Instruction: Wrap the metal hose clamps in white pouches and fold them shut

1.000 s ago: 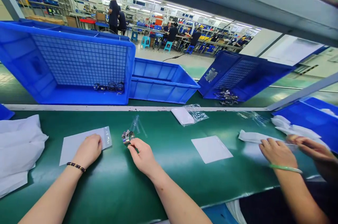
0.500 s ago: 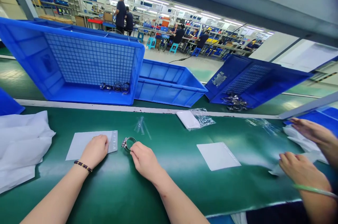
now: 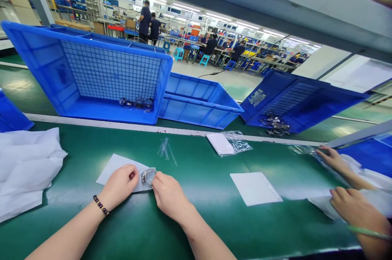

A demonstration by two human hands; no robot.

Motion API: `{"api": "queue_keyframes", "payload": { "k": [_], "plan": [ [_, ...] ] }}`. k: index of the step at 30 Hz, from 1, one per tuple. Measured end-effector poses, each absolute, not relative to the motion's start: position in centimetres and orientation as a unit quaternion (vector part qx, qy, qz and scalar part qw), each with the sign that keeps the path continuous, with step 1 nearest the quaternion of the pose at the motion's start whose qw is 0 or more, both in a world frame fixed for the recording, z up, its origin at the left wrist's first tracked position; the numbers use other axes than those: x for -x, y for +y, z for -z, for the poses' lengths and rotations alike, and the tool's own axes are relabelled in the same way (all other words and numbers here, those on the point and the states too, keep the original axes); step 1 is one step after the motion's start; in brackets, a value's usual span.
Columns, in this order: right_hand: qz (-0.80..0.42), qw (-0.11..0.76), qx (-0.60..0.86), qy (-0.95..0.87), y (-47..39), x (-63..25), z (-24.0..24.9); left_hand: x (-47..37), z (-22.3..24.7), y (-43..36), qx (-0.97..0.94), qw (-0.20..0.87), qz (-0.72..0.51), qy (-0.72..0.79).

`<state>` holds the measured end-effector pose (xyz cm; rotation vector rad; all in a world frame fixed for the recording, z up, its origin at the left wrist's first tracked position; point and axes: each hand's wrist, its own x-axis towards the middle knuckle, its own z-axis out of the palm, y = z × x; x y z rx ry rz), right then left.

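My right hand (image 3: 170, 194) pinches a metal hose clamp (image 3: 143, 177) by the right side of its ring. The clamp is at the right end of a flat white plastic bag (image 3: 112, 166); whether it is inside the bag's mouth or over it, I cannot tell. My left hand (image 3: 121, 181) is closed at the bag's near edge, fingertips curled by the clamp's screw and partly hidden. Beyond my hands, several clear plastic strips (image 3: 165, 149) lie on the green work surface (image 3: 196, 170).
Several hose clamps (image 3: 139, 104) lie in a tilted blue crate (image 3: 113, 119). Another crate (image 3: 199, 113) stands beside it, and more clamps (image 3: 277, 125) fill a third. A white sheet (image 3: 256, 188) lies right, crumpled white bags (image 3: 27, 170) left. A co-worker's hands (image 3: 358, 207) work at far right.
The bag has shifted right and turned under my left hand, so its end now meets the hose clamp. The co-worker's far hand has moved left toward clear plastic.
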<state>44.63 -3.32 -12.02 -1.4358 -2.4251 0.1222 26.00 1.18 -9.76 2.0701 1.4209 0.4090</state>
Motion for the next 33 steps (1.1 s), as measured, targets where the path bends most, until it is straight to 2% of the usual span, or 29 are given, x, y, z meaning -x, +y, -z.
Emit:
{"api": "queue_keyframes", "payload": {
  "k": [4, 10, 17, 22, 27, 31, 33],
  "plan": [
    [-0.042, 0.138, 0.477, -0.867, -3.6, -44.3, 12.1, -26.6, 9.3, 0.3, -0.777, 0.299, -0.154, 0.532],
    [-0.082, 0.132, 0.407, -0.900, -3.5, -43.8, 12.0, -26.9, 8.5, -1.0, -0.823, 0.310, -0.091, 0.467],
    [-0.138, 0.156, 0.398, -0.894, -3.8, -43.4, 12.7, -24.5, 9.0, 1.2, -0.848, 0.201, -0.158, 0.464],
    [-0.175, 0.174, 0.410, -0.878, -3.6, -43.4, 12.6, -24.3, 10.3, 2.5, -0.847, 0.272, -0.088, 0.448],
    [-0.266, 0.222, 0.406, -0.845, -3.4, -43.7, 11.8, -24.6, 10.4, 2.4, -0.823, 0.313, -0.092, 0.465],
    [-0.246, 0.208, 0.397, -0.860, -3.7, -43.3, 11.3, -24.7, 10.4, 2.3, -0.809, 0.338, -0.126, 0.465],
    [-0.222, 0.239, 0.396, -0.858, -3.8, -43.2, 11.2, -24.6, 10.0, 2.3, -0.802, 0.355, -0.135, 0.462]
  ]
}}
